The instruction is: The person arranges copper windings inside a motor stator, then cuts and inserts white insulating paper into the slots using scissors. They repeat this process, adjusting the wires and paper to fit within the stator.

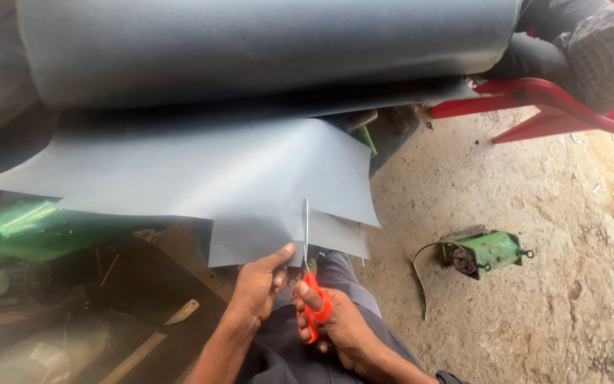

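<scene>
Right hand (pixel 339 328) grips orange-handled scissors (pixel 312 284), fingers closed through the loops, blades pointing straight away into the grey sheet (pixel 200 171); left hand (pixel 259 288) pinches the sheet's near edge just beside the cut.

Sheet (pixel 200 171) hung below roll (pixel 264 46), spread toward the camera. Scissors (pixel 312 284) stood at sheet's near edge, blades up into it, held in right hand (pixel 339 327). Left hand (pixel 257 284) gripped that same edge, just left of scissors. Bottle (pixel 33 231) lay under sheet's left part. Ruler (pixel 154 341) lay nearer than sheet, lower left. Small machine (pixel 485 251) sat on floor (pixel 534 306), well right of sheet. Chair (pixel 548 103) stood right of roll
</scene>
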